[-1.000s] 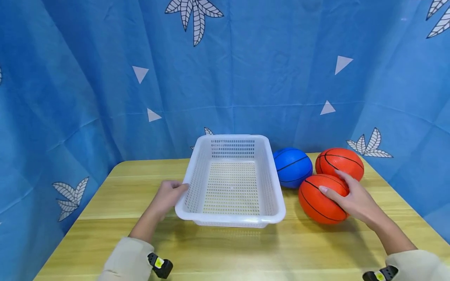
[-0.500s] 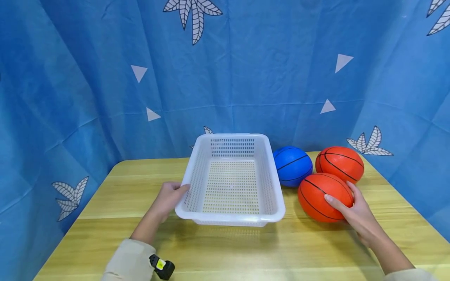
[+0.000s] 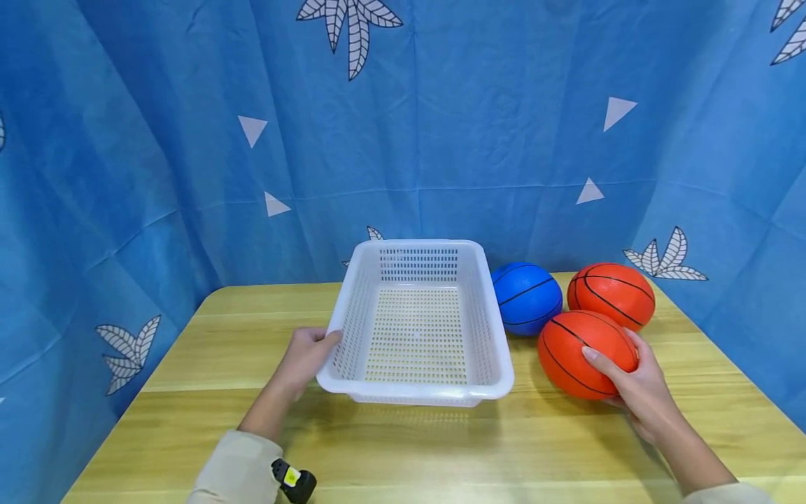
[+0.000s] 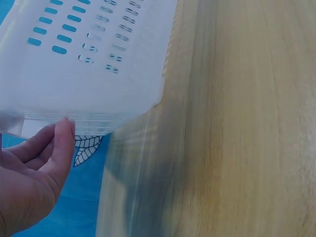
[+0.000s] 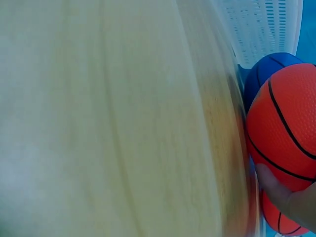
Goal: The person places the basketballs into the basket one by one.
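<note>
A white perforated plastic basket [image 3: 418, 392] stands mid-table with nothing inside. My left hand [image 3: 302, 360] pinches its left rim; in the left wrist view the thumb and fingers of that hand [image 4: 37, 177] meet at the basket's edge [image 4: 74, 94]. To the basket's right, my right hand [image 3: 647, 392] grips the front red basketball [image 3: 582, 360], thumb over its near side and fingers round its right. That ball [image 5: 291, 113] fills the right edge of the right wrist view. Behind it lie a blue basketball [image 3: 525, 297] and a second red basketball [image 3: 611, 290].
The light wooden table [image 3: 208, 336] ends at a blue curtain [image 3: 472, 126] with leaf and triangle prints, hanging behind and at both sides. The blue ball sits right beside the basket's right wall. A small black device [image 3: 294, 481] is strapped at the left sleeve.
My right hand has slid from the top of the front red basketball down to its right and near side, and now grips it. The left hand and the basket stay put.
</note>
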